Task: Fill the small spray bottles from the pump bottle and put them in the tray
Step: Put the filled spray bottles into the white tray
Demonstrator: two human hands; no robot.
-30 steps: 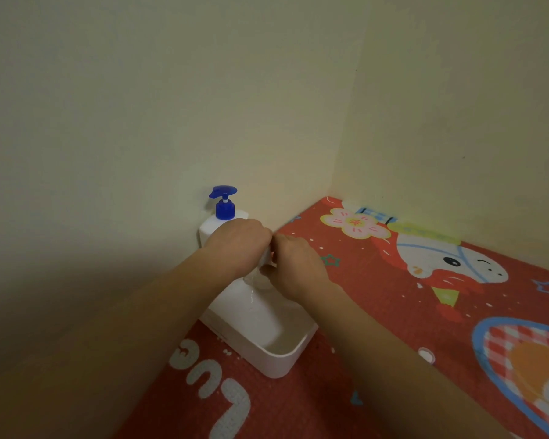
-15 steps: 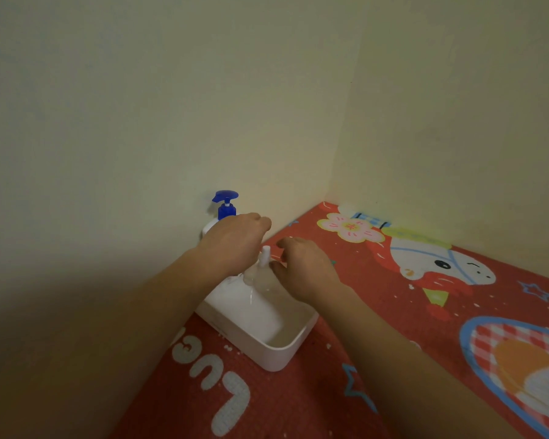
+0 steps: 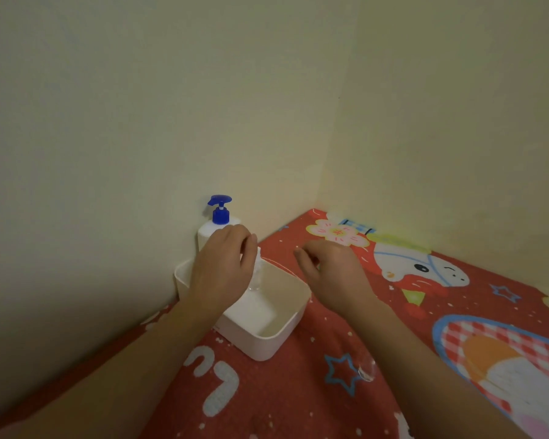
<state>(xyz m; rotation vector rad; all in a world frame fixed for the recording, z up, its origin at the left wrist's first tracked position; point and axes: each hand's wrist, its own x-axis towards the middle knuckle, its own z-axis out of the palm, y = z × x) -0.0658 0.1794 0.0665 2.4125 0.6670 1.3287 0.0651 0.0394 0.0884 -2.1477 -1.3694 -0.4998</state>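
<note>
Your left hand [image 3: 222, 274] pinches a small clear plastic spray bottle [image 3: 256, 274] near its white top, fingers curled round it, holding it upright over the tray [image 3: 276, 340], a smooth white rounded-corner plastic box. Your right hand [image 3: 330, 274] hovers at 3 o'clock of the bottle, apart from it, fingers loosely curled, holding nothing. The pump bottle [image 3: 217, 224], white cylinder with glossy blue pump head, stands at 12 o'clock of the tray against the wall. A red cartoon-print mat [image 3: 298, 391] lies underneath.
</note>
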